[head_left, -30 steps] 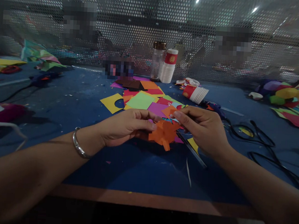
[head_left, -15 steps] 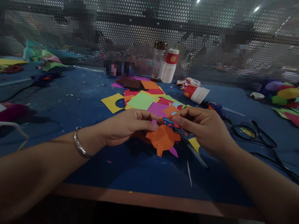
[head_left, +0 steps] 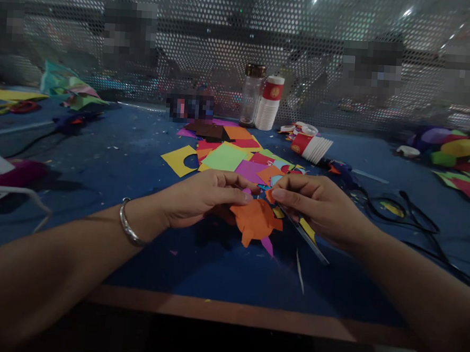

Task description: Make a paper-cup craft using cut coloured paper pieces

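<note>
My left hand (head_left: 207, 198) pinches the upper left edge of an orange paper cutout (head_left: 256, 221), a rounded body with short flaps like a turtle. A pointed purple paper piece (head_left: 268, 246) sticks out from beneath it. Between the thumb and fingertips of my right hand (head_left: 315, 202) is a small orange paper piece (head_left: 270, 195), just above the cutout's upper right edge. Whether the two papers touch, I cannot tell. A thin, shiny stick (head_left: 312, 246) slants down below my right hand; its upper end is hidden.
Coloured paper sheets (head_left: 224, 157) lie beyond my hands. Behind them stand a lidded clear bottle (head_left: 251, 97) and stacked paper cups (head_left: 267, 111). More cups (head_left: 310, 147) lie on their side near a glue gun (head_left: 341, 172) with a black cable. Another glue gun (head_left: 77, 121) and scissors (head_left: 24, 107) are left.
The orange cutout has turned slightly in my left hand, its lower flap swinging left. My right hand has come down a little, and the small orange piece now shows more of its face.
</note>
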A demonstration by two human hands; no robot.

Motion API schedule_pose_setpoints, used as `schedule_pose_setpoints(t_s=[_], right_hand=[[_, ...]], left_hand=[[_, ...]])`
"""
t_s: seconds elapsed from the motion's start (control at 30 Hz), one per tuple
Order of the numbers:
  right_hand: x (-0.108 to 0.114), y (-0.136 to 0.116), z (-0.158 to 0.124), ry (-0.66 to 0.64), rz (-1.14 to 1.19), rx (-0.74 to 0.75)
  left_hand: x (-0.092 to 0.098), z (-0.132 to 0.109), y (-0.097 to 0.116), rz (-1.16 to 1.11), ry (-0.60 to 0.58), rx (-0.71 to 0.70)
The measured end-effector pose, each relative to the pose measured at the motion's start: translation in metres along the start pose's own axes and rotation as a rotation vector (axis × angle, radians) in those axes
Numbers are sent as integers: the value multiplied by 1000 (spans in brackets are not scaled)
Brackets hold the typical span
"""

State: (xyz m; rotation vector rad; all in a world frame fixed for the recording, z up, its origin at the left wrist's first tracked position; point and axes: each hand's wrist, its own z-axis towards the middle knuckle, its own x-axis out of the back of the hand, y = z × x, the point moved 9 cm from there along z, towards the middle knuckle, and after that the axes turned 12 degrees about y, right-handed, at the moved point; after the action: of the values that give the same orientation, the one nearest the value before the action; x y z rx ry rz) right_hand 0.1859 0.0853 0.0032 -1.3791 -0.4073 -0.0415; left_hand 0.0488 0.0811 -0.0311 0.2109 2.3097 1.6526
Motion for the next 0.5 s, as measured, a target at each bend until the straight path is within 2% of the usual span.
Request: schedule_pose_setpoints(t_s=[0.17, 0.37, 0.5], right_hand=[[-1, 4, 0, -8, 12, -16], [-4, 0, -2, -48, -34, 21], [-5, -4, -1, -29, -61, 62]], left_hand=[[0, 0, 0, 6, 17, 9], [-2, -3, 1, 13, 11, 19], [-3, -4, 0, 15, 2, 31]])
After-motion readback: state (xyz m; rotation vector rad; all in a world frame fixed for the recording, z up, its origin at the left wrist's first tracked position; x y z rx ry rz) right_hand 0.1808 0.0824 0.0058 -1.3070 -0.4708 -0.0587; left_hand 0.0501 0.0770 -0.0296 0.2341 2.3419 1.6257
